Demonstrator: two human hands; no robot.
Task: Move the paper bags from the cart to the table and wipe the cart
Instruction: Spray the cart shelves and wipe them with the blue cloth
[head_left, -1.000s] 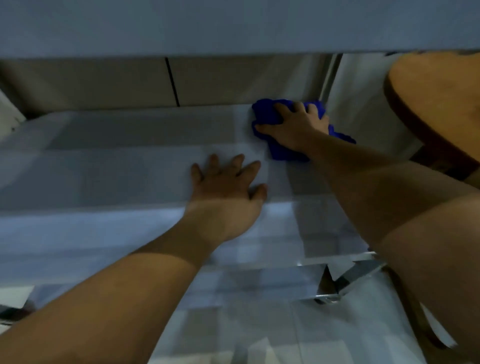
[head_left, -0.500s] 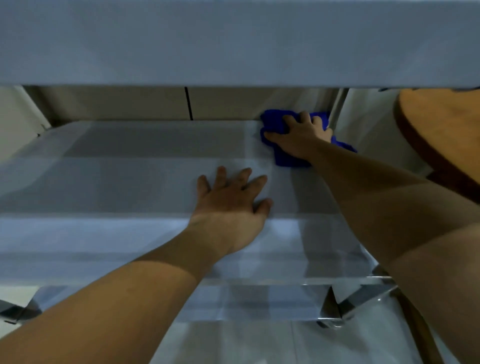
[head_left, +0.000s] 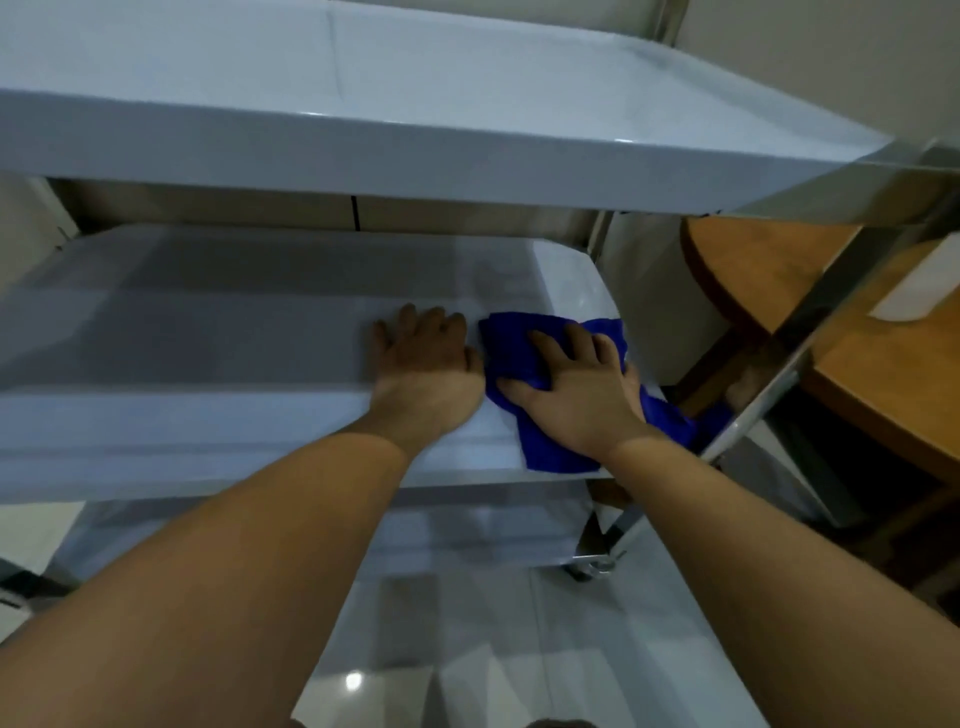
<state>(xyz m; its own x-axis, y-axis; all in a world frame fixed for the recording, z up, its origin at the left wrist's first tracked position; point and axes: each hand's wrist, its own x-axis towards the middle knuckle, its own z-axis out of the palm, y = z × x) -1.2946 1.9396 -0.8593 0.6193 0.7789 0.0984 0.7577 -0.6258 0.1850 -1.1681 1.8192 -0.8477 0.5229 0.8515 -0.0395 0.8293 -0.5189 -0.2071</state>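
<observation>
A steel cart with a top shelf (head_left: 467, 104) and a middle shelf (head_left: 208, 332) fills the view. My right hand (head_left: 576, 389) presses flat on a blue cloth (head_left: 514, 343) at the near right corner of the middle shelf, and part of the cloth hangs over the right edge. My left hand (head_left: 426, 369) rests flat on the same shelf just left of the cloth, fingers spread, holding nothing. No paper bags are in view.
A round wooden table (head_left: 769, 270) stands to the right behind the cart's slanted steel leg (head_left: 810, 332). A white object (head_left: 919, 286) lies on the wood at the far right. A lower shelf (head_left: 467, 525) and a caster (head_left: 592, 564) show below, above glossy floor tiles (head_left: 467, 649).
My right hand has dragged the blue cloth from the far right of the middle shelf toward the near right corner. The view has tilted up and shows the top shelf's surface.
</observation>
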